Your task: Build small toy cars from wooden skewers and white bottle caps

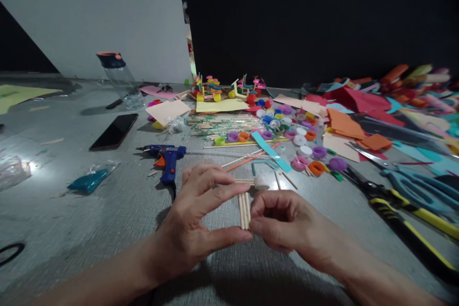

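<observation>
A small panel of short wooden sticks (244, 211), laid side by side, is held upright between my two hands. My left hand (201, 208) grips it by the top and bottom ends, thumb below and fingers above. At its right edge, the closed fingers and thumb of my right hand (283, 220) press against the outermost stick. Just behind the panel lie a white bottle cap (261, 182) and more short sticks, partly covered by my fingers. A blue glue gun (170, 160) rests on the table beyond my left hand.
Pliers with black-yellow handles (390, 222) and blue-handled scissors (416, 184) lie at right. Coloured bottle caps (301, 140), paper pieces (344, 124) and packed sticks (222, 125) spread behind. A phone (114, 131), a water bottle (124, 83) and a teal packet (89, 180) are at left.
</observation>
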Demonstrator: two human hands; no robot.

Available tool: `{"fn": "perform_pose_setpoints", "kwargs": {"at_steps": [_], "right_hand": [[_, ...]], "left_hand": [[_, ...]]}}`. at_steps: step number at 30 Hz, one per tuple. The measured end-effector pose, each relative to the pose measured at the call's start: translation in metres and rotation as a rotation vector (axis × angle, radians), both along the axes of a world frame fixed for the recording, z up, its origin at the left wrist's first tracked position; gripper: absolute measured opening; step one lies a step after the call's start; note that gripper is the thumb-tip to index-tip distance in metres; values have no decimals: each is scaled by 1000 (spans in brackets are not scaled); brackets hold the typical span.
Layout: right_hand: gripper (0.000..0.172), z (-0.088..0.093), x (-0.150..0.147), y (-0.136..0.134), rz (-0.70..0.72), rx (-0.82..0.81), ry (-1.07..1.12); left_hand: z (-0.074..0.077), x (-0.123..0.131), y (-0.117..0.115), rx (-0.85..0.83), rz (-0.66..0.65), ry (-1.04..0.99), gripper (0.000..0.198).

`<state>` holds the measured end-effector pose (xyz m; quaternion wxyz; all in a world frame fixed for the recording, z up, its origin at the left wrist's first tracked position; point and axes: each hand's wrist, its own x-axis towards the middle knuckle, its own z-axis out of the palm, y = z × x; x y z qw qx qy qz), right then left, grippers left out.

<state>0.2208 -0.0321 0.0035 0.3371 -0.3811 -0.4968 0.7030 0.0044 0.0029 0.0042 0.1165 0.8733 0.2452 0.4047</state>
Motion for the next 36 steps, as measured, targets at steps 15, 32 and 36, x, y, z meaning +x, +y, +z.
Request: {"fn": "perform_pose_setpoints", "kwargs": {"at_steps": [15, 32, 36], "right_hand": [[34, 7, 3, 7, -133, 216, -197], [27, 9, 34, 28, -237, 629, -693], [24, 7, 34, 29, -244, 667, -758]], "left_hand": [[6, -2, 7, 31, 189, 65, 38], [25, -4, 120, -60, 260, 772, 34], [21, -10, 124, -56, 258, 845, 36]]}}
